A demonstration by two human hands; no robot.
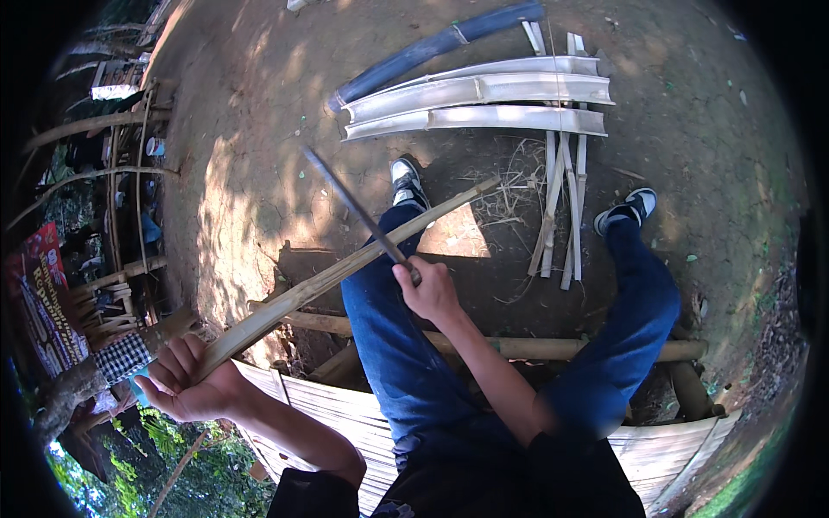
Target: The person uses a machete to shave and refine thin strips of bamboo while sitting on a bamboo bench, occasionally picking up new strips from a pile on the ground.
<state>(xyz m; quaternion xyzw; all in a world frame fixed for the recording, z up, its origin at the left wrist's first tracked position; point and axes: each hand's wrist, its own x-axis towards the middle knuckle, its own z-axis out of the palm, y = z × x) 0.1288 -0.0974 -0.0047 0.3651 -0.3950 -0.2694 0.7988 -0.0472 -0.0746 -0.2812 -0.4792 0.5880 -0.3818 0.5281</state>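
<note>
A single head-worn fisheye camera looks steeply down from above a seated person, taking in the slatted bamboo bench (345, 414) along the lower edge of the frame. The view faces forward and downward, past the bench to bare dirt ground (259, 112) beyond it, at the top of the picture. The bench sits closest to the lens; the split bamboo halves (484, 104) lie far beyond it. The person's forearms enter from below the bench's front edge. Straight lines bow toward the dark circular rim, and greenery shows left of and below the bench. No second view shares the scene.
</note>
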